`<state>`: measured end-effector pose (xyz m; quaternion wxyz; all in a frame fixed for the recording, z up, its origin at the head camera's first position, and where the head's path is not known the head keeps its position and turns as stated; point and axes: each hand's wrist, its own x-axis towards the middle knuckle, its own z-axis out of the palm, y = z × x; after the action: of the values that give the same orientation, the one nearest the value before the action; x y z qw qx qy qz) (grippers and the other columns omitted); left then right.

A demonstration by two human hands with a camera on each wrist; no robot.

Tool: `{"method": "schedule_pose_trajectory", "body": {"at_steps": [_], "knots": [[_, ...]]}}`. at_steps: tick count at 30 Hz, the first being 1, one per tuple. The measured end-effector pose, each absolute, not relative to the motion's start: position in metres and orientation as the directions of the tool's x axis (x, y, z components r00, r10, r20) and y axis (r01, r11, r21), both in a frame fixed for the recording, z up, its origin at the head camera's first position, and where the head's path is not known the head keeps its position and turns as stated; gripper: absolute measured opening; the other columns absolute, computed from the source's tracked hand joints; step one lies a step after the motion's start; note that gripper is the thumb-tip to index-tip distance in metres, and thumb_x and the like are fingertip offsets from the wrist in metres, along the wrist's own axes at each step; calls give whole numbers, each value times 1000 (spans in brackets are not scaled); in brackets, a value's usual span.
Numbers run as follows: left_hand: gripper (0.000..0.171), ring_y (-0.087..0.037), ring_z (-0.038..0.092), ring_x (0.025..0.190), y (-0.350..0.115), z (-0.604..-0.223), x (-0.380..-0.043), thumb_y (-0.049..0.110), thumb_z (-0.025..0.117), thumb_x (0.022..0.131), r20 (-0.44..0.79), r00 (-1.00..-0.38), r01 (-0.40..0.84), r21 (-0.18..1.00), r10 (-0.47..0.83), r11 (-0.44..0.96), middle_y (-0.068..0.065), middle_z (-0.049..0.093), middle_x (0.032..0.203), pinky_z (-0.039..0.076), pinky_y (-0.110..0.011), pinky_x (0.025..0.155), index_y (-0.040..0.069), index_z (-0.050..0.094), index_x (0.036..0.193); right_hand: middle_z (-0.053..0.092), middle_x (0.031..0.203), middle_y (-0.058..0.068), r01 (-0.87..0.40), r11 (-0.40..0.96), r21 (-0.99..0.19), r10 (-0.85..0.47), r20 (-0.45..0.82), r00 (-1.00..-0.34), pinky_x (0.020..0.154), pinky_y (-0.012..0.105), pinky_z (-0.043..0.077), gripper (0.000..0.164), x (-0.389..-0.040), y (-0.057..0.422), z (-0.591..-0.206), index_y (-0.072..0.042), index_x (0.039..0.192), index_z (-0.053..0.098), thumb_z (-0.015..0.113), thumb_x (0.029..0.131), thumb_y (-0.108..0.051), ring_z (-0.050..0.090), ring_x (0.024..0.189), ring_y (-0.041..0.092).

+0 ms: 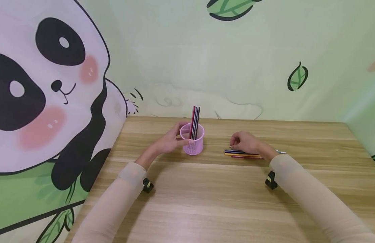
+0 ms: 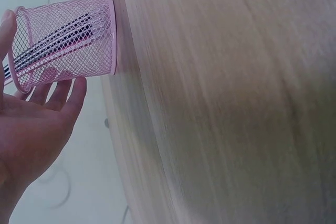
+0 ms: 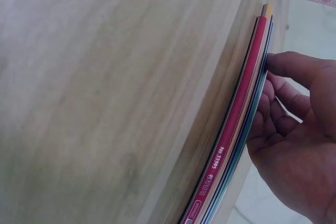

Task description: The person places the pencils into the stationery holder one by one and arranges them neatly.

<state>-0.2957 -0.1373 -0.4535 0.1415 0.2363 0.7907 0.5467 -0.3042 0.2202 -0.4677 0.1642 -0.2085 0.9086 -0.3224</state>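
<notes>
Left hand (image 1: 169, 141): fingers and thumb spread around the upper part of a pink cup (image 1: 199, 146), holding it. Cup stands upright on the worktop (image 1: 205, 202); several pencils (image 1: 194, 121) lean inside and rise above its rim, dark striped ones plus one red.

Right hand (image 1: 248, 141): fingers curled in, thumb tip against the outer edge of a loose pencil bundle (image 1: 236, 153), to the right of the cup and apart from it. Cannot tell whether a pencil is pinched.

Materials: cup is open diamond mesh, roughly cylindrical, with smooth solid rims. Bundle is slim and straight, lying side by side; a red pencil (image 3: 241, 95) bears pale printed lettering, and beside it shows a yellow-orange end (image 3: 269, 10). Worktop has light wood grain.

Surroundings: pale green wall (image 1: 251, 67) behind, with a large panda drawing (image 1: 54, 84) at left. Pale sleeve (image 1: 99, 206) on the left arm, matching one on the right. Right hand and wrist cover part of the bundle from above; left thumb crosses the cup's near side.
</notes>
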Motion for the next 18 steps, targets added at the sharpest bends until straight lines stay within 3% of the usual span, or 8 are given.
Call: {"method": "schedule_pose_trajectory", "body": {"at_steps": [12,18], "knots": [[75,-36,42,149,-138,-455,-295,13,77,98,36,-846,216,936,533,280,-17,44,156,41,-48,122,8,31,158,65,87,5,-285,708,-646,-518,-201,-832,72,30,49,4,-307,218,-463,-1,97,69,71,98,-4,57,82,18],[77,-33,42,149,-139,-455,-296,19,79,98,29,-849,218,929,528,298,-14,44,157,41,-47,122,11,32,158,64,87,5,-273,716,-643,-508,-212,-835,73,30,49,5,-309,218,-462,-2,97,69,70,98,-6,56,82,19]]}}
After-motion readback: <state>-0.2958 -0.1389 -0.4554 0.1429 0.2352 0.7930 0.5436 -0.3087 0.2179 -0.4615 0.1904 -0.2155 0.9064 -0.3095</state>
